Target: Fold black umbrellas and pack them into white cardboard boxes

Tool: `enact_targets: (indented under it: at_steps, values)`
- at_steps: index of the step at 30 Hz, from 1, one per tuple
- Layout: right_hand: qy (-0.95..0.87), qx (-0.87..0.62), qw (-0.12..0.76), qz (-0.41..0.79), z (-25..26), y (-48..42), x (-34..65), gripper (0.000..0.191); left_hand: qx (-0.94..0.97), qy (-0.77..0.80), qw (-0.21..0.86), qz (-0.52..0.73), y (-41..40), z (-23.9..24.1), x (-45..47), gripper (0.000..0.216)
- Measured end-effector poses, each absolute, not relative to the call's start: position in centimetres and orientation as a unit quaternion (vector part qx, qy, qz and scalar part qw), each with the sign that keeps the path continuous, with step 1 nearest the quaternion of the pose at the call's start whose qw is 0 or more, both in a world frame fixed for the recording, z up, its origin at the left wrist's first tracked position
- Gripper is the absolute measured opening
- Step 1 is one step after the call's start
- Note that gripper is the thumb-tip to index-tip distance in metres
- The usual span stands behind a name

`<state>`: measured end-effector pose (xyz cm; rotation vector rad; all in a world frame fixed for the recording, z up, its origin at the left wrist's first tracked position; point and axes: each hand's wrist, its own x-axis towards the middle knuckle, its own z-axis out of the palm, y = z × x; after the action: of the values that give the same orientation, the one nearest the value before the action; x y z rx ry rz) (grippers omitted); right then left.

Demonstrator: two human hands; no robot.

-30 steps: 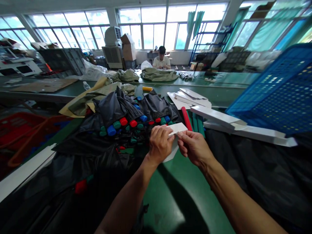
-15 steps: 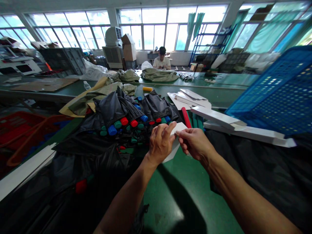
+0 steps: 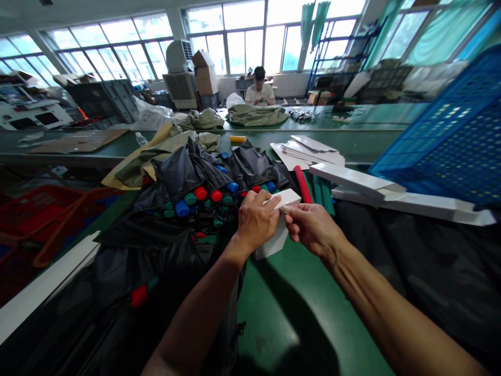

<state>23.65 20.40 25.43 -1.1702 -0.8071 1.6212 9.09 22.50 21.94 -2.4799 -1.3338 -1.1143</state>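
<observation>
Over the green desk [image 3: 284, 313], in the head view, our left hand [image 3: 256, 220] was clamped around the white carton [image 3: 288, 197], and our right hand [image 3: 311, 227] pinched its near edge between thumb and fingers. We held the carton between both hands. Left of it lay black bags [image 3: 182, 169] with red, blue and green ends [image 3: 182, 208] showing; just behind, we saw a red piece [image 3: 303, 185] beside green strips [image 3: 323, 194], then two long white boxes [image 3: 354, 177] to the right.

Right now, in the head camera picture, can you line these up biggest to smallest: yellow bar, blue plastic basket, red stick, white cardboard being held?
1. Blue plastic basket, partly cut off
2. White cardboard, partly covered
3. Red stick
4. Yellow bar
</observation>
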Motion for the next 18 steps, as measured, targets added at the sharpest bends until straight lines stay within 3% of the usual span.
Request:
enact_targets:
  at_steps: [10, 18]
  values:
    - [-0.347, -0.398, 0.543, 0.653, 22.9, 20.6, 23.1, 0.033, -0.814, -0.436, 0.043, -0.381, 23.6, 22.3, 9.1, 0.024]
    - [-0.370, -0.391, 0.614, 0.577, 20.5, 21.0, 22.0, 0.027, -0.850, -0.395, -0.063, -0.342, 24.5, 23.3, 7.9, 0.032]
